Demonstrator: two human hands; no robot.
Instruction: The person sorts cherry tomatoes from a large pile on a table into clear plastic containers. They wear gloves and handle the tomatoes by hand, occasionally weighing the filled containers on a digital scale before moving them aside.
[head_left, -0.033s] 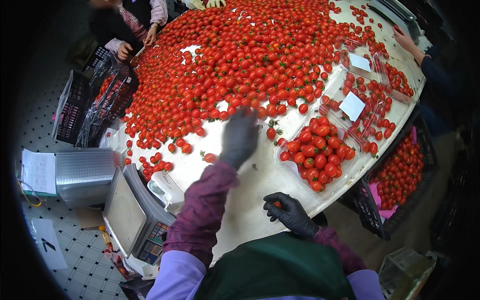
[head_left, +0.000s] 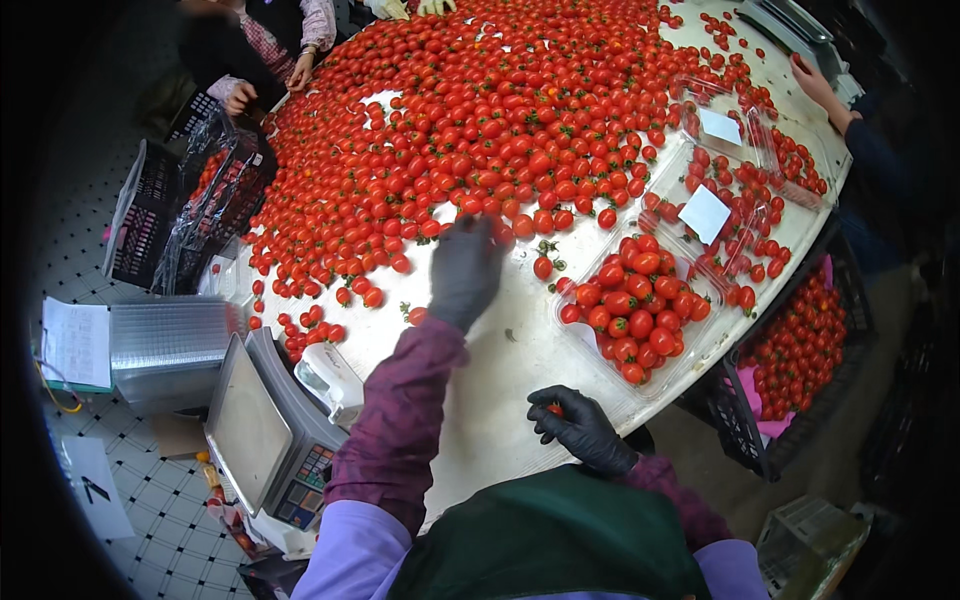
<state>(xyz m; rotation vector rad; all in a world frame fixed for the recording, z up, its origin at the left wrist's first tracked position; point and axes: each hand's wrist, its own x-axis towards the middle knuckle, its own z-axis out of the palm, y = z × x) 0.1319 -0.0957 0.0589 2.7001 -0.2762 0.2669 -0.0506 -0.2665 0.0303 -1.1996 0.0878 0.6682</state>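
My left hand (head_left: 466,272), in a black glove, reaches to the near edge of a wide heap of red cherry tomatoes (head_left: 520,120). Its fingers are partly hidden and smeared by motion; a blurred tomato (head_left: 503,235) is beside them. My right hand (head_left: 582,432), gloved in black too, rests low over the table's front edge, fingers curled round a cherry tomato (head_left: 554,409). Ahead of it stands a clear plastic punnet (head_left: 612,384) filled with tomatoes. Several loose tomatoes and green stems (head_left: 545,247) lie between the heap and the punnet.
A grey weighing scale (head_left: 250,420) stands at the left, near stacked clear trays (head_left: 165,340). More punnets with white labels (head_left: 704,213) are at the right. A black crate of tomatoes (head_left: 790,350) sits below the right edge. Other people's hands (head_left: 300,72) are at the far left and right (head_left: 815,85).
My left hand has shifted slightly to the left along the heap's edge. My right hand stays in place, with the tomato in its fingers.
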